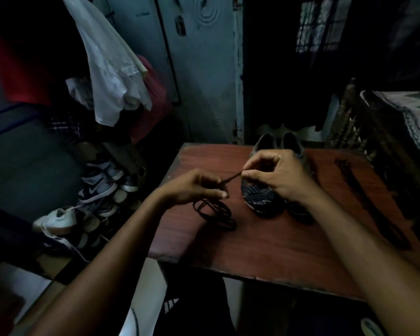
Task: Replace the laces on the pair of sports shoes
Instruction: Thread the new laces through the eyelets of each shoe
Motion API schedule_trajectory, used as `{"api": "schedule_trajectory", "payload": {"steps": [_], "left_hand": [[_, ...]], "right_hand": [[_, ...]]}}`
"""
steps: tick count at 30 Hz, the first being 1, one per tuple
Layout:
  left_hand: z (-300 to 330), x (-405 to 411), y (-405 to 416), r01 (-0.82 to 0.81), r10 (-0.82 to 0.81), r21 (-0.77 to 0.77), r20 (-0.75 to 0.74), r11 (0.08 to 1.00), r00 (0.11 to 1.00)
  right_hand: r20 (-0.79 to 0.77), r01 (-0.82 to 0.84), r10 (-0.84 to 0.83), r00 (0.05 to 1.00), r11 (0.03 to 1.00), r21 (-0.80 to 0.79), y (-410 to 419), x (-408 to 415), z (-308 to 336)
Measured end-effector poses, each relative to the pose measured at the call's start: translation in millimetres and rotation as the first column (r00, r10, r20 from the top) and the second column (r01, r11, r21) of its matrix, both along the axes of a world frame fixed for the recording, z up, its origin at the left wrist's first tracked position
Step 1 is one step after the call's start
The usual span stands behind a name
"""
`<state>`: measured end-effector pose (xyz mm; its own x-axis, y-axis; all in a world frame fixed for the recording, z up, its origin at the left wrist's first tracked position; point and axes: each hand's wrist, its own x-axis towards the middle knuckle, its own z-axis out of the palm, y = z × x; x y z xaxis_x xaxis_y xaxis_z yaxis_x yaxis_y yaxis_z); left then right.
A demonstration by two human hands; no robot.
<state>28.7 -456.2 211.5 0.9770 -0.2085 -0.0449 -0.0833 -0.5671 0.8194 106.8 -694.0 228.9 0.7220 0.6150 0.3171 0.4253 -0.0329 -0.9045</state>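
While the left hand [199,187] and the right hand [274,175] held a short stretch of dark lace [229,178] taut between them above the table [264,243], the weak light looked like the main hazard. The right thumb and forefinger were pinched together on the lace end, and the left fingers were curled round the lace further along, with the rest of it trailing down into a loose coil [216,214] on the wood just below the left hand. The pair of sports shoes [264,197] sat side by side on the table, toes toward the person, partly hidden under the right hand; whether any eyelet already carried lace could not be told. Dark lace against dark uppers in such gloom could easily have led to a missed or skipped eyelet. The coil seemed likely to snag or knot if pulled through quickly. A second set of dark strips [364,200], probably the other laces, lay well apart near the table's right edge and could have been mixed up with this one
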Motion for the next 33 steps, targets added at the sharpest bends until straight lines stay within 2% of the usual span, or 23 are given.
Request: {"api": "schedule_trajectory", "payload": {"steps": [1,2,5,8,14,16,18,20,22,24,26,28,30,33], "left_hand": [[2,6,9,-0.017,0.012,0.158,0.033,0.987,0.999],[7,11,18,-0.074,0.058,0.242,0.076,0.967,0.995],[31,20,32,-0.277,0.220,0.263,0.225,0.924,0.949],[61,31,26,-0.302,0.222,0.286,0.278,0.909,0.934],[125,39,0,-0.260,0.082,0.383,0.423,0.886,0.902],[141,34,-12,-0.224,0.102,0.242,0.432,0.944,0.896],[150,26,-24,-0.140,0.138,-0.021,0.380,0.990,0.915],[146,16,-24,-0.139,0.197,-0.186,0.342,0.973,0.919],[124,5,-12,-0.229,0.275,-0.167,0.356,0.959,0.893],[88,-12,12,-0.353,0.349,-0.052,0.330,0.934,0.877],[48,-35,44,-0.404,0.373,0.113,0.222,0.908,0.901],[12,-57,72,-0.388,0.369,0.270,0.122,0.881,0.921],[-12,-76,87,-0.361,0.365,0.341,0.054,0.868,0.930],[-32,-97,98,-0.399,0.402,0.381,0.076,0.834,0.912]], "right_hand": [[-0.038,0.043,-0.042,0.998,0.999,0.031,-7,1,-11],[-0.090,0.079,-0.074,0.993,0.995,0.060,-12,1,-23],[-0.253,0.147,-0.124,0.960,0.986,0.073,-13,-8,-52],[-0.412,0.165,-0.094,0.906,0.976,0.140,8,-18,-64],[-0.335,0.114,-0.011,0.942,0.951,0.289,58,-30,-53],[-0.303,0.120,-0.009,0.953,0.929,0.350,55,-32,-41],[-0.284,0.147,-0.028,0.958,0.902,0.407,43,-31,-29],[-0.214,0.166,-0.083,0.973,0.899,0.405,29,-25,-22],[-0.099,0.147,-0.123,0.988,0.939,0.309,19,-19,-28],[-0.026,0.125,-0.122,0.992,0.980,0.156,16,-17,-47],[0.009,0.101,-0.101,0.995,0.995,-0.018,20,-22,-72],[0.056,0.061,-0.051,0.997,0.978,-0.197,30,-30,-95],[0.156,0.040,0.012,0.988,0.946,-0.323,41,-33,-107],[0.252,0.040,0.072,0.965,0.909,-0.415,52,-30,-103]]}}
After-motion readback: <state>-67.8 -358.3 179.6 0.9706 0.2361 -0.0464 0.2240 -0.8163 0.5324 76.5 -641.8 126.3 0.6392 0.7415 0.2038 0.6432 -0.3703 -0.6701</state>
